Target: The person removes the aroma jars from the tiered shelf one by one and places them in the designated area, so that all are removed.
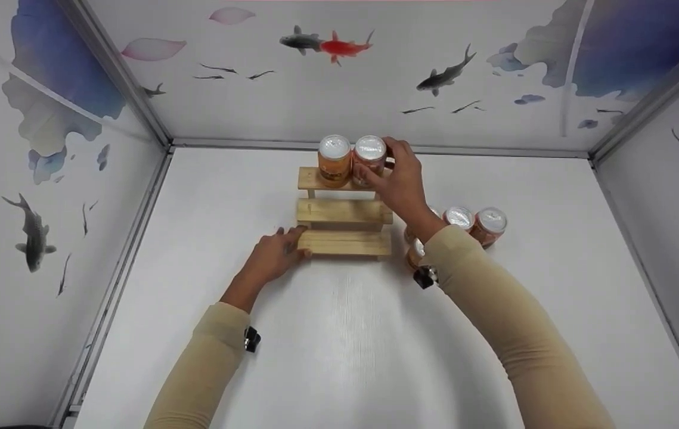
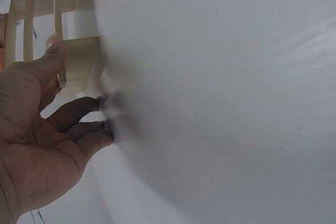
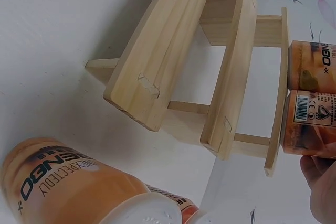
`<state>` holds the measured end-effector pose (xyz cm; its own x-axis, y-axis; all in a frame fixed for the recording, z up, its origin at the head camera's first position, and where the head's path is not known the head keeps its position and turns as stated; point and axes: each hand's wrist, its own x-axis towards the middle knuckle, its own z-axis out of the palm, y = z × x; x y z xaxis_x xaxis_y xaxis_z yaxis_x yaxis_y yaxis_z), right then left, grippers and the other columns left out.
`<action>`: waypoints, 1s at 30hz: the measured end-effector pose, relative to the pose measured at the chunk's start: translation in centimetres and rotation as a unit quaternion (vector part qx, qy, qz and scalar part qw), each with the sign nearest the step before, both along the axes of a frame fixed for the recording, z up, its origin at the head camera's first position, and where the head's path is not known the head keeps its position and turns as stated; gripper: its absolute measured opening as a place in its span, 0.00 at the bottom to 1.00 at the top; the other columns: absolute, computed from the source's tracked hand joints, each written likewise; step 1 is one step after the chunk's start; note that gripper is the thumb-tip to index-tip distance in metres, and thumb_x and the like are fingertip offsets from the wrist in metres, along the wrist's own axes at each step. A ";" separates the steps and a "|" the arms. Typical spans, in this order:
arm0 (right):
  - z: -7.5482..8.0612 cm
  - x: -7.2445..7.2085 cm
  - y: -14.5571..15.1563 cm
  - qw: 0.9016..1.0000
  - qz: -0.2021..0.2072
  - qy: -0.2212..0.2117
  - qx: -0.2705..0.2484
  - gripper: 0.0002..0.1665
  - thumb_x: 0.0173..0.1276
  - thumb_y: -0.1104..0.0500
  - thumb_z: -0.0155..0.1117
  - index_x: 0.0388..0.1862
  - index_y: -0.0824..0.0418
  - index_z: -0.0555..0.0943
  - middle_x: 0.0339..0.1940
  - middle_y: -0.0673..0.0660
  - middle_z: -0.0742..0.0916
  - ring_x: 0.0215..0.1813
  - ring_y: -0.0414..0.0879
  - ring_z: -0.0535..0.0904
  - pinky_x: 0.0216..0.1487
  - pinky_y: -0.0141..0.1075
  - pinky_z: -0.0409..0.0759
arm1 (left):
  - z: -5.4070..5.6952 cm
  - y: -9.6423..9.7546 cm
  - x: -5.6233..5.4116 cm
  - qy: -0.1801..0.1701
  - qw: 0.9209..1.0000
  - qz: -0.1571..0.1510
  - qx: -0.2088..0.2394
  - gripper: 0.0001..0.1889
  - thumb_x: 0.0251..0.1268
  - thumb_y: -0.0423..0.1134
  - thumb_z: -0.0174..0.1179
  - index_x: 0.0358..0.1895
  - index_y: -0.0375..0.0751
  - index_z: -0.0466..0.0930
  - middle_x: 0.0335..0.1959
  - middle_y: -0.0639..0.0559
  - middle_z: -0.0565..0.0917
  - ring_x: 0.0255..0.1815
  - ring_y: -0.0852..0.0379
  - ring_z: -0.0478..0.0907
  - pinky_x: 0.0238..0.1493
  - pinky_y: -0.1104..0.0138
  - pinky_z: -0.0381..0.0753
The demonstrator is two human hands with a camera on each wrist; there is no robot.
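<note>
A three-step wooden rack (image 1: 345, 211) stands near the back of the white table. At its lowest step's left end, my left hand (image 1: 273, 256) pinches the wood between thumb and index finger; the other fingers (image 2: 86, 129) are bent beside it, near the tabletop. On the top step, my right hand (image 1: 403, 183) holds an orange can (image 1: 369, 156) with a pale lid, thumb in front and fingers round the far side. That can's base appears to rest on the step. Close on its left stands a second orange can (image 1: 334, 162), upright.
Several more orange cans (image 1: 490, 226) stand on the table right of the rack, partly hidden by my right forearm. White panels (image 1: 345, 101) painted with fish enclose the back and sides of the table (image 1: 339, 345).
</note>
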<state>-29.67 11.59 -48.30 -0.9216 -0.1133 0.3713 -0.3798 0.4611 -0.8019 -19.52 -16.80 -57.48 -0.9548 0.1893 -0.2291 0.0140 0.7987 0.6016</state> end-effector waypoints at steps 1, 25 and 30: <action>0.0 0.0 0.1 1.000 0.000 0.004 0.000 0.38 0.72 0.56 0.82 0.74 0.69 0.76 0.65 0.67 0.82 0.69 0.59 0.84 0.68 0.45 0.88 | 0.1 0.0 0.0 0.001 1.000 -0.001 0.001 0.35 0.83 0.56 0.63 0.86 0.51 0.69 0.85 0.37 0.70 0.88 0.28 0.62 0.85 0.36 0.66; 0.2 1.4 3.6 0.999 -0.011 0.052 0.004 0.39 0.68 0.54 0.85 0.72 0.67 0.79 0.63 0.64 0.85 0.65 0.55 0.87 0.61 0.43 0.91 | -0.7 -0.3 -0.1 0.022 1.000 -0.013 0.008 0.37 0.81 0.63 0.62 0.86 0.53 0.69 0.82 0.25 0.69 0.84 0.23 0.66 0.80 0.32 0.71; 0.0 2.1 5.0 0.998 -0.016 0.057 0.019 0.40 0.68 0.55 0.85 0.73 0.66 0.79 0.63 0.63 0.86 0.65 0.54 0.87 0.61 0.43 0.91 | 0.0 -0.1 0.2 0.010 1.000 -0.008 -0.003 0.37 0.83 0.58 0.62 0.87 0.50 0.67 0.83 0.23 0.66 0.85 0.24 0.64 0.82 0.34 0.70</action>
<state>-27.57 16.61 -48.31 -0.8766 -0.1008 0.4705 -0.4530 0.5026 -0.7363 -19.30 -16.90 -57.48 -0.9561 0.2026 -0.2117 0.0379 0.8020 0.5961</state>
